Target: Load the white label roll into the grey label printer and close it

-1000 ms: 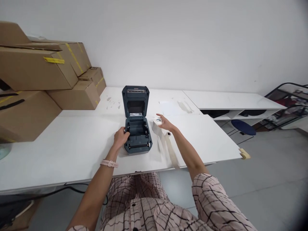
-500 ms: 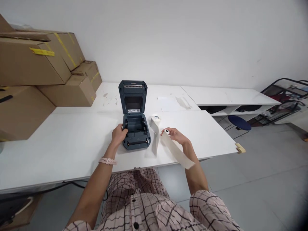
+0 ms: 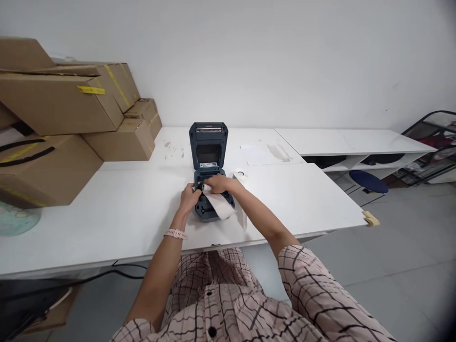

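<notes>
A dark blue-grey label printer (image 3: 209,142) stands on the white table with its lid raised. My left hand (image 3: 188,197) grips the printer's left side, the thumb over the rim. In my right hand (image 3: 216,183) is a small roll of white label paper (image 3: 219,205), held over the printer's open bay. The roll's loose strip hangs down across the printer's front right. A second label roll (image 3: 240,176) stands on the table just right of the printer, partly behind my right forearm, its strip trailing toward the table's front edge.
Cardboard boxes (image 3: 60,102) are piled on the left of the white table (image 3: 302,199). A greenish object (image 3: 17,219) lies at the left edge. A white sheet (image 3: 252,155) is near the wall. To the right are a blue stool (image 3: 368,181) and a black rack.
My right hand has carried the small label roll left, from beside the printer to over its open bay. My left hand still grips the printer's left side. The view has shifted a little.
</notes>
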`<control>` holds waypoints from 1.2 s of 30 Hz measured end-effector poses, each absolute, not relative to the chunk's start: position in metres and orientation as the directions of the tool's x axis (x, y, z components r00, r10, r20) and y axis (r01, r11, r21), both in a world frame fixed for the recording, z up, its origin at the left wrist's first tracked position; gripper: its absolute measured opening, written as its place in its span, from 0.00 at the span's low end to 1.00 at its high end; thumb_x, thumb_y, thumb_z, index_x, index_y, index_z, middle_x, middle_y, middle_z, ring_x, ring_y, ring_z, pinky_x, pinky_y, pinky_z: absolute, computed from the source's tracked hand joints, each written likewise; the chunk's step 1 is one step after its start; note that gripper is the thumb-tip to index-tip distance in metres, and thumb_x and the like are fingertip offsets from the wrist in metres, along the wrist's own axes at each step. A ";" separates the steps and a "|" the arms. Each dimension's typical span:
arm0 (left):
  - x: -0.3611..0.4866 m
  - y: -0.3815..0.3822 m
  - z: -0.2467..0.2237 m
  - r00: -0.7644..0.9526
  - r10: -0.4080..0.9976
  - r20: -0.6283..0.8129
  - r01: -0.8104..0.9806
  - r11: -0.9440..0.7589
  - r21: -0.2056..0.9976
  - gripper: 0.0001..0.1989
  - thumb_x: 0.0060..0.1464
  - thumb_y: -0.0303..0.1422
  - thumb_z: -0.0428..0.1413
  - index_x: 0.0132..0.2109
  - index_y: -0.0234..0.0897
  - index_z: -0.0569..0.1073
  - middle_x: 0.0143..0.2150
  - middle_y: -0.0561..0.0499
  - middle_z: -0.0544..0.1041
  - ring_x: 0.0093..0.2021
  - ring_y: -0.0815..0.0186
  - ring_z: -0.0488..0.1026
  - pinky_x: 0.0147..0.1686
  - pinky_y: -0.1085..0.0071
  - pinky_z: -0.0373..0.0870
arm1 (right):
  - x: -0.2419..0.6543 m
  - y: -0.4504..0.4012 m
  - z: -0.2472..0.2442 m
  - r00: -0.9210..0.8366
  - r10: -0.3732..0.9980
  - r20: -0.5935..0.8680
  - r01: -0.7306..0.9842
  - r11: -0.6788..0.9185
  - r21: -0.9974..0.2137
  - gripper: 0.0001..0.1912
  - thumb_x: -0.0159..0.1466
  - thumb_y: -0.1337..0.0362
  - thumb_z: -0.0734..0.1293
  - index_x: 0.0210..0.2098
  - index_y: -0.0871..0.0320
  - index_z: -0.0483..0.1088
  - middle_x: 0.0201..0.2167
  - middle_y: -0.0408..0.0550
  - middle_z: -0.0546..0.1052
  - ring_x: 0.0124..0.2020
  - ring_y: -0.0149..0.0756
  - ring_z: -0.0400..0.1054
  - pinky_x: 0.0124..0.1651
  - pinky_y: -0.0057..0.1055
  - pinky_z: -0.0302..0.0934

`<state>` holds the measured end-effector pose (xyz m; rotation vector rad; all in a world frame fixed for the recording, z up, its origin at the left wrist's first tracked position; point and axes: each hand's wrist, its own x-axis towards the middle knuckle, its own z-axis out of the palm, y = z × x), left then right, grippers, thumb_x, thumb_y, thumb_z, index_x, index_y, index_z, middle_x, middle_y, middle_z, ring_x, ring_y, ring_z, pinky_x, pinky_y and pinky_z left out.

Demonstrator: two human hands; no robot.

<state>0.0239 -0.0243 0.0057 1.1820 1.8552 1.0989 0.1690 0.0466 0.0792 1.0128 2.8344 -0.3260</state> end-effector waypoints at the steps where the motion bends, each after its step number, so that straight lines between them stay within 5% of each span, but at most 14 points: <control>1: 0.024 -0.025 0.005 -0.370 0.924 -0.098 0.330 0.230 0.915 0.20 0.44 0.30 0.57 0.47 0.32 0.73 0.30 0.52 0.73 0.32 0.65 0.71 0.33 0.72 0.64 | 0.173 0.041 0.076 -0.772 0.614 -0.164 0.635 0.756 -0.162 0.22 0.59 0.69 0.71 0.53 0.59 0.72 0.51 0.58 0.78 0.52 0.54 0.72 0.52 0.44 0.65; 4: 0.025 -0.025 0.000 -0.395 0.910 -0.122 0.252 0.235 0.939 0.21 0.43 0.31 0.59 0.48 0.33 0.72 0.29 0.53 0.72 0.31 0.66 0.71 0.32 0.72 0.65 | 0.194 0.016 0.066 -0.772 0.635 -0.013 0.625 0.755 -0.197 0.21 0.64 0.70 0.66 0.57 0.59 0.69 0.55 0.56 0.75 0.57 0.49 0.68 0.56 0.41 0.63; 8: 0.026 -0.024 -0.007 -0.418 0.894 -0.162 0.171 0.252 0.953 0.24 0.43 0.35 0.62 0.49 0.33 0.72 0.30 0.53 0.73 0.30 0.66 0.72 0.33 0.72 0.67 | 0.215 -0.026 0.045 -0.709 0.651 0.270 0.557 0.752 -0.352 0.14 0.68 0.69 0.62 0.50 0.58 0.74 0.49 0.51 0.79 0.49 0.43 0.72 0.50 0.39 0.68; 12: 0.025 -0.023 -0.011 -0.413 0.890 -0.193 0.111 0.260 0.959 0.25 0.42 0.38 0.64 0.49 0.35 0.72 0.32 0.51 0.75 0.32 0.64 0.74 0.34 0.70 0.68 | 0.220 -0.055 0.027 -0.620 0.675 0.400 0.544 0.737 -0.401 0.14 0.71 0.66 0.60 0.50 0.58 0.75 0.53 0.53 0.77 0.53 0.44 0.71 0.54 0.42 0.67; 21: 0.031 -0.024 -0.002 -0.333 0.909 -0.253 -0.025 0.259 0.965 0.30 0.41 0.38 0.66 0.51 0.35 0.68 0.48 0.42 0.75 0.40 0.62 0.75 0.38 0.67 0.71 | 0.224 -0.074 0.015 -0.579 0.639 0.507 0.433 0.768 -0.473 0.15 0.71 0.65 0.59 0.52 0.56 0.74 0.53 0.52 0.78 0.57 0.42 0.70 0.60 0.43 0.65; 30: 0.045 -0.056 -0.001 -0.345 0.917 -0.201 0.014 0.219 0.976 0.38 0.45 0.44 0.65 0.61 0.37 0.64 0.58 0.38 0.72 0.54 0.55 0.73 0.51 0.61 0.69 | 0.238 -0.067 0.041 -0.618 0.679 0.395 0.364 0.693 -0.622 0.16 0.71 0.57 0.60 0.53 0.52 0.74 0.54 0.48 0.77 0.57 0.43 0.70 0.59 0.46 0.65; 33: 0.060 -0.094 -0.005 -0.325 0.937 -0.126 0.054 0.152 0.987 0.46 0.43 0.44 0.67 0.66 0.42 0.57 0.63 0.40 0.68 0.61 0.54 0.68 0.56 0.61 0.66 | 0.242 -0.011 0.079 -0.300 0.806 0.510 0.330 0.590 -0.737 0.24 0.69 0.49 0.60 0.61 0.48 0.66 0.60 0.49 0.71 0.61 0.45 0.65 0.63 0.49 0.59; 36: 0.070 -0.122 -0.007 -0.343 0.934 -0.105 0.037 0.125 0.991 0.50 0.41 0.42 0.68 0.68 0.43 0.55 0.63 0.39 0.68 0.62 0.53 0.67 0.55 0.61 0.68 | 0.230 0.071 0.118 -0.127 0.849 0.514 0.264 0.528 -0.807 0.38 0.66 0.39 0.57 0.69 0.50 0.50 0.71 0.48 0.53 0.70 0.46 0.48 0.70 0.52 0.45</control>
